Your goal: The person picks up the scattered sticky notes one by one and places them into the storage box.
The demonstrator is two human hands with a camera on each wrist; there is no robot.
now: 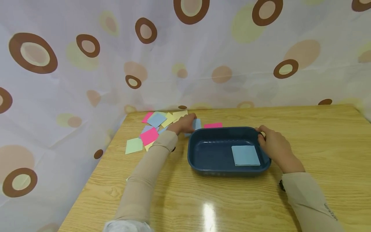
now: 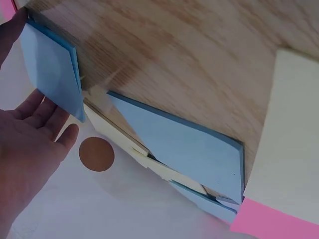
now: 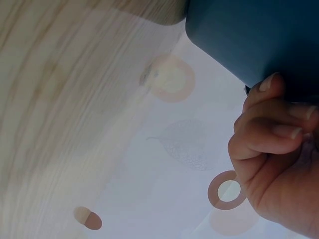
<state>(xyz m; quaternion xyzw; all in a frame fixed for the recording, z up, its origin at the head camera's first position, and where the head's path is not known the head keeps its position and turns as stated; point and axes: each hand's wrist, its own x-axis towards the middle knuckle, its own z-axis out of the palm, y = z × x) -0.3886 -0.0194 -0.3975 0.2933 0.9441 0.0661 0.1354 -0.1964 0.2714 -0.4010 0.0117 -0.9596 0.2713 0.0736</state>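
Two hands are at a wooden table, with a dark blue tray between them. The left hand is beyond the tray's far left corner, pinching a blue note pad between thumb and fingers; the pad is tilted up in the left wrist view. The right hand grips the tray's right end, its fingers curled. Inside the tray, toward the right, a light blue note pad lies flat. A pink pad lies just past the far rim. At the far left, other note pads lie in a loose, overlapping group, with a bright pink pad near its middle and a pale green pad at its left edge. Behind the table hangs a spotted cloth.
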